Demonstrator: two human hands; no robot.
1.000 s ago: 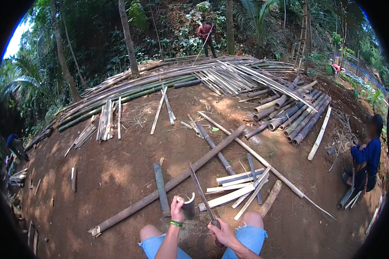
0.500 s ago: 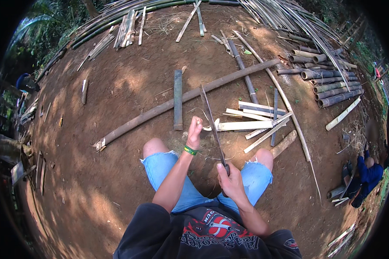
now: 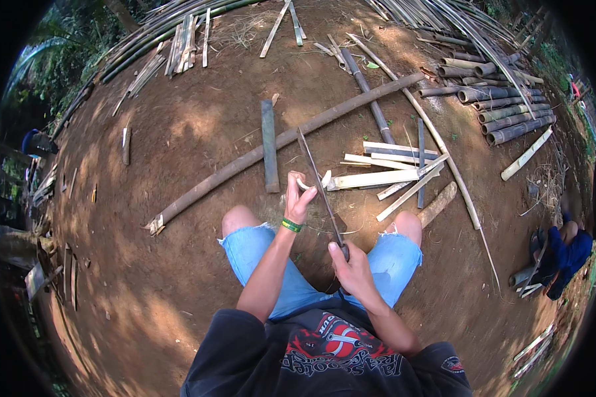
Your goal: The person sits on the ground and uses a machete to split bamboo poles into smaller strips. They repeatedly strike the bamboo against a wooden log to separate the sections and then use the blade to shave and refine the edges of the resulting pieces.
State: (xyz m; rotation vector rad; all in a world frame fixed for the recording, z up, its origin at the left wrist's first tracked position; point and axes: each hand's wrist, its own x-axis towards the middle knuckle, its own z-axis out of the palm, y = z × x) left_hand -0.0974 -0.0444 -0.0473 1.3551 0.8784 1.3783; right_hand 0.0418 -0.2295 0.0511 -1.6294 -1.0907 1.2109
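Note:
My right hand [image 3: 353, 266] is wrapped round the handle of a long machete [image 3: 324, 193], its dark blade slanting up and away to the left. Close to the blade's left side, my left hand [image 3: 296, 204], with a green and yellow band at the wrist, pinches a short pale curved strip [image 3: 302, 184], likely bamboo. Part of that strip is hidden by my fingers and the blade. Just right of the blade lie split bamboo pieces [image 3: 374, 179] with pale inner faces. A dark flat bamboo slat [image 3: 269, 147] lies beyond my left hand.
A long brown bamboo pole [image 3: 232, 171] crosses the ground diagonally ahead. A thinner pole [image 3: 437, 135] runs along the right. Cut bamboo tubes [image 3: 510, 114] are stacked at far right. Another person in dark blue [image 3: 569, 255] sits at the right edge.
Both hands and the machete have shifted slightly; my left hand has moved a little outward, its fingers now bent with the pale strip tucked nearer the blade. The whole view has tilted slightly.

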